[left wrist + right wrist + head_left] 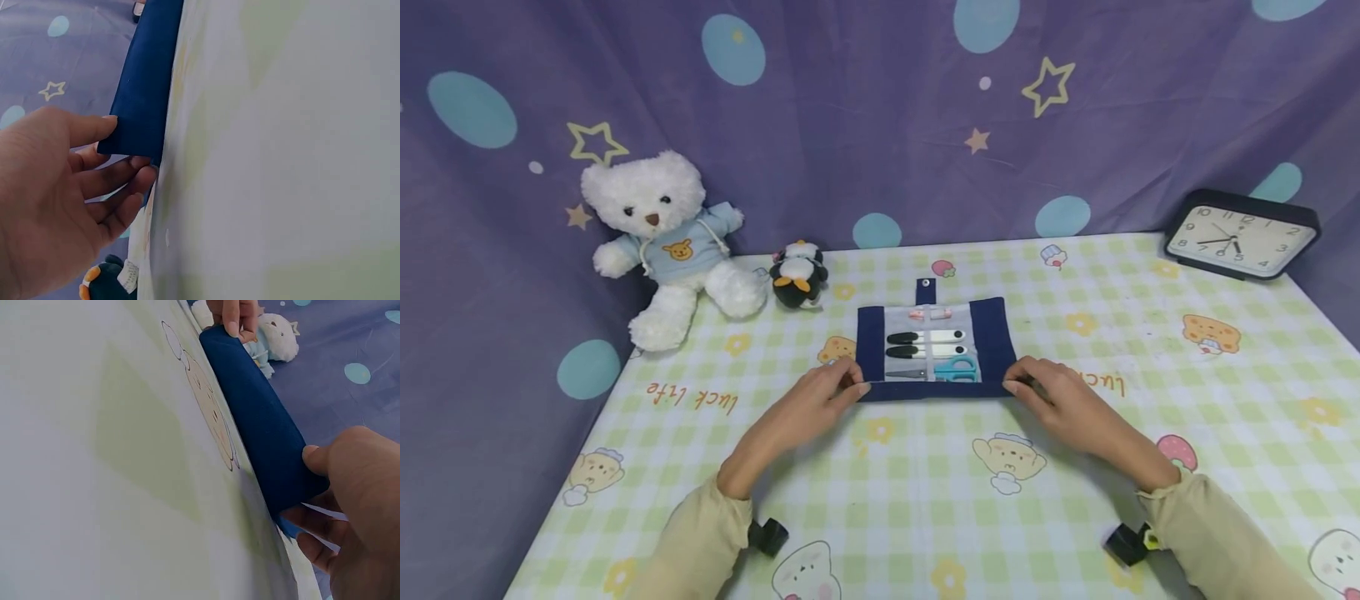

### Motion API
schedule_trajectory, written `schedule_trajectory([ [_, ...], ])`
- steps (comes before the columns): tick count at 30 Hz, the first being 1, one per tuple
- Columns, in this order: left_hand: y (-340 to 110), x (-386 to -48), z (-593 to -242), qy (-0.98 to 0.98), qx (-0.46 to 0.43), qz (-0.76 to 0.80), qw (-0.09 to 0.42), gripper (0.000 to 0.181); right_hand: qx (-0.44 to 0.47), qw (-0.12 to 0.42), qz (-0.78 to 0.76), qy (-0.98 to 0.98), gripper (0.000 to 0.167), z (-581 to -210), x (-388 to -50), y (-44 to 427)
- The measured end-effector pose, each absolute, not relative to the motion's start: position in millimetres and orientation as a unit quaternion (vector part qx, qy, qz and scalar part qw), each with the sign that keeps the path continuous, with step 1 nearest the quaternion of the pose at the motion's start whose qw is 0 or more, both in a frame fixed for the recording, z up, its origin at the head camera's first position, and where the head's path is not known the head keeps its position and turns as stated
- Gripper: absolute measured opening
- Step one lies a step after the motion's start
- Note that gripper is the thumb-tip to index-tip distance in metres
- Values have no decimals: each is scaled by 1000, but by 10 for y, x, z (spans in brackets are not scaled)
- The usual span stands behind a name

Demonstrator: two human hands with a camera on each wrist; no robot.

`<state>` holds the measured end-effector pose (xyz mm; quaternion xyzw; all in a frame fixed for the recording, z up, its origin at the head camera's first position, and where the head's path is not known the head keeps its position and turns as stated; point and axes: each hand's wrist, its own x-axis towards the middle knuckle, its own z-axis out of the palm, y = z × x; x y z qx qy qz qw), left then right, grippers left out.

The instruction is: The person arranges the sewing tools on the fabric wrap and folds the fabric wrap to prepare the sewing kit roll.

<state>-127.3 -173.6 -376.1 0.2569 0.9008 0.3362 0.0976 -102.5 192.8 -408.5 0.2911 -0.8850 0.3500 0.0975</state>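
Observation:
A navy fabric tool pouch (992, 333) lies unfolded on the table, its pale inside facing up. Inside it are teal-handled scissors (955, 370), two white tools with black ends (927, 337) and small pinkish-white items (929, 314) along the far side. My left hand (820, 400) pinches the pouch's near left corner between thumb and fingers, as the left wrist view also shows. At the near right corner, my right hand (1060, 400) holds the fabric the same way. In the right wrist view the near flap (262, 425) stands slightly raised between both hands.
Behind the pouch, to the left, sit a white teddy bear (662, 242) and a small penguin plush (799, 275). A black-framed clock (1242, 235) stands at the back right. A patterned checked cloth (910, 500) covers the table, and a purple curtain (865, 125) hangs behind.

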Motion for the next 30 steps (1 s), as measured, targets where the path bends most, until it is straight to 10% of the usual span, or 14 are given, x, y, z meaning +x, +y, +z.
schedule_trajectory([
  [19, -1630, -1520, -3761, 906, 175, 359, 140, 15, 173, 57, 386, -904, 9, -4137, -1281, 1852],
  [30, -1616, -1529, -3779, 902, 171, 374, 133, 14, 316, 193, 281, -886, 37, -4075, -1193, 1837],
])
